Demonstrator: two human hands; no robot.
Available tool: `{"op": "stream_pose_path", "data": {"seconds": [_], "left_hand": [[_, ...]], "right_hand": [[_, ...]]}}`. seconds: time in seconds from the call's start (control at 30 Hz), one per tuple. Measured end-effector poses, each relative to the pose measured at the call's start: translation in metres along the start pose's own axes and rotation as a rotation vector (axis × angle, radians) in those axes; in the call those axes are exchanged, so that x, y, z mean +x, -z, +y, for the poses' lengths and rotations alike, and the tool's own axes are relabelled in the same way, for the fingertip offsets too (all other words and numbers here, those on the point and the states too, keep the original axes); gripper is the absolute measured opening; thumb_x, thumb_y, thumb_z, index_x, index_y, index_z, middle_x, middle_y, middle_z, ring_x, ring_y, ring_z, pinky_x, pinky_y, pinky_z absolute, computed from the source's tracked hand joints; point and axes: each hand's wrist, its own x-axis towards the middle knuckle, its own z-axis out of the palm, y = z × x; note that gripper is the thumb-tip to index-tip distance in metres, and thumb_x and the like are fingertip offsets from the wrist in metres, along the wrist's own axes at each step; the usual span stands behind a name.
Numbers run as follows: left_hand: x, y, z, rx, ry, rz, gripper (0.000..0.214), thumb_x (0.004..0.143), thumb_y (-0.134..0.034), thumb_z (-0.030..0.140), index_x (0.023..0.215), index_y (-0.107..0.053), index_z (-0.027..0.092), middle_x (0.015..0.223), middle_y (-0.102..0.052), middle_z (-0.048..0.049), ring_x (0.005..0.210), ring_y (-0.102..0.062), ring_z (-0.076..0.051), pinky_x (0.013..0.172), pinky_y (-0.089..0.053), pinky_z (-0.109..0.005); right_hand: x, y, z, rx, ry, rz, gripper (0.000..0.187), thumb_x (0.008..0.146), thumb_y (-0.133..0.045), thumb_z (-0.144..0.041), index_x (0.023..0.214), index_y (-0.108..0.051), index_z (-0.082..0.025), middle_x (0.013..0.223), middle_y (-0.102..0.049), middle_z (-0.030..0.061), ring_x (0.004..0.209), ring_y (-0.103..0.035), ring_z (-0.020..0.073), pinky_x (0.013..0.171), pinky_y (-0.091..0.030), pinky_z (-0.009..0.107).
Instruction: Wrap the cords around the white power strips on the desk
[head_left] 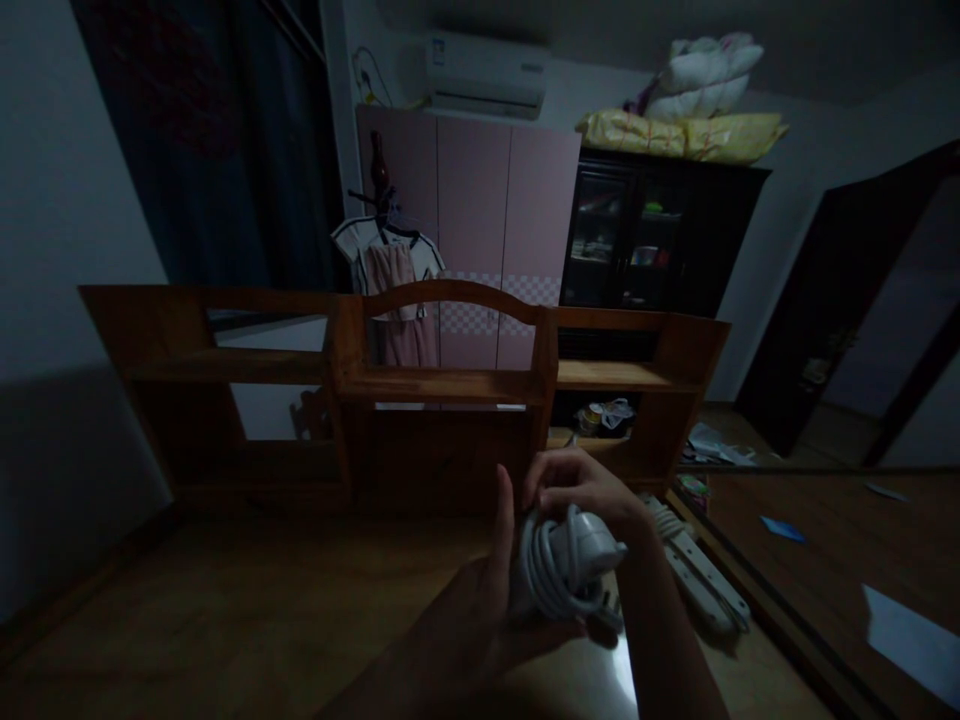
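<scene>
My left hand holds a coiled white power cord from below, its thumb pointing up and its other fingers beneath the bundle. A bulky white plug sits against the loops, and metal prongs show at the lower right. My right hand reaches over the top with fingers bent onto the cord; their tips are partly hidden. What the cord leads to cannot be made out. Right of my right forearm, a white power strip with a wound cord lies on the wooden surface.
A wooden shelf unit stands across the surface ahead. Behind it are pink wardrobe doors, hanging clothes and a dark cabinet. Paper and a blue packet lie on the floor at right. The room is dim.
</scene>
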Motion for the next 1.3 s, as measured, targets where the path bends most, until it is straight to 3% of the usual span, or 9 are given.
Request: {"op": "stream_pose_path", "data": {"seconds": [0.17,0.27,0.37,0.5,0.63,0.8,1.0,1.17,1.3], "left_hand": [[0.001,0.010,-0.007,0.144,-0.122,0.026,0.126,0.072,-0.073,0.035,0.135,0.036,0.022,0.105,-0.066,-0.0115,0.082,-0.065,-0.023,0.068,-0.053,-0.033],[0.002,0.019,-0.006,0.142,-0.113,0.076,0.124,0.072,-0.072,0.035,0.137,0.032,0.020,0.099,-0.067,-0.0089,0.078,-0.066,-0.021,0.068,-0.053,-0.031],[0.006,0.033,-0.003,0.088,-0.024,0.200,0.119,0.074,-0.071,0.036,0.141,0.026,0.023,0.104,-0.067,-0.0065,0.086,-0.065,-0.021,0.074,-0.053,-0.032],[0.014,0.057,-0.007,-0.023,0.034,0.444,0.106,0.074,-0.070,0.037,0.147,0.006,0.027,0.117,-0.062,-0.0073,0.104,-0.061,-0.023,0.087,-0.050,-0.033],[0.023,0.074,-0.018,-0.306,0.044,0.572,0.075,0.083,-0.059,0.042,0.144,-0.019,0.025,0.108,-0.065,-0.0100,0.084,-0.067,-0.022,0.068,-0.055,-0.032],[0.031,0.078,-0.032,-0.408,0.074,0.601,0.048,0.081,-0.058,0.048,0.117,-0.053,0.017,0.092,-0.069,-0.0087,0.064,-0.066,-0.018,0.055,-0.053,-0.026],[0.037,0.069,-0.045,-0.496,0.102,0.565,0.051,0.078,-0.063,0.048,0.118,-0.053,0.018,0.101,-0.068,-0.0103,0.073,-0.068,-0.020,0.061,-0.054,-0.027],[0.039,0.069,-0.049,-0.664,0.151,0.430,0.051,0.077,-0.063,0.051,0.108,-0.060,0.011,0.102,-0.068,-0.0163,0.088,-0.067,-0.028,0.075,-0.055,-0.037],[0.037,0.071,-0.053,-0.723,0.160,0.413,0.052,0.076,-0.064,0.052,0.108,-0.064,0.012,0.107,-0.067,-0.0171,0.092,-0.066,-0.030,0.078,-0.054,-0.038]], "right_hand": [[0.010,-0.010,-0.001,-0.045,-0.071,-0.019,0.024,0.072,-0.074,-0.029,0.087,-0.064,-0.013,0.076,-0.065,0.0017,0.067,-0.059,0.0113,0.061,-0.044,0.020],[0.014,-0.011,0.001,-0.139,-0.033,0.008,0.024,0.074,-0.070,-0.034,0.083,-0.065,-0.012,0.077,-0.064,0.0023,0.070,-0.056,0.0124,0.064,-0.043,0.021],[0.014,-0.007,0.004,-0.239,0.033,0.102,0.029,0.078,-0.065,-0.041,0.078,-0.063,-0.012,0.073,-0.057,0.0003,0.066,-0.049,0.0111,0.059,-0.039,0.020],[0.013,-0.008,0.002,-0.415,0.053,0.243,0.040,0.091,-0.045,-0.046,0.077,-0.061,-0.013,0.065,-0.047,-0.0023,0.058,-0.039,0.0083,0.051,-0.029,0.019],[0.016,-0.027,-0.005,-0.667,0.111,0.363,0.037,0.095,-0.038,-0.044,0.088,-0.061,-0.016,0.067,-0.050,-0.0025,0.059,-0.042,0.0086,0.054,-0.029,0.019],[0.020,-0.053,-0.008,-0.959,0.091,0.470,0.030,0.091,-0.045,-0.047,0.098,-0.061,-0.022,0.067,-0.059,-0.0013,0.058,-0.051,0.0106,0.055,-0.028,0.020],[0.018,-0.053,-0.009,-1.178,0.040,0.534,0.032,0.090,-0.047,-0.051,0.088,-0.063,-0.023,0.064,-0.063,0.0013,0.059,-0.058,0.0133,0.054,-0.027,0.021],[0.017,-0.048,-0.009,-1.243,0.085,0.515,0.026,0.096,-0.040,-0.035,0.084,-0.058,-0.022,0.070,-0.065,0.0008,0.065,-0.061,0.0128,0.056,-0.028,0.021],[0.016,-0.051,-0.011,-1.259,0.147,0.522,0.019,0.096,-0.038,-0.023,0.085,-0.052,-0.019,0.081,-0.064,0.0024,0.070,-0.059,0.0119,0.061,-0.031,0.021]]}}
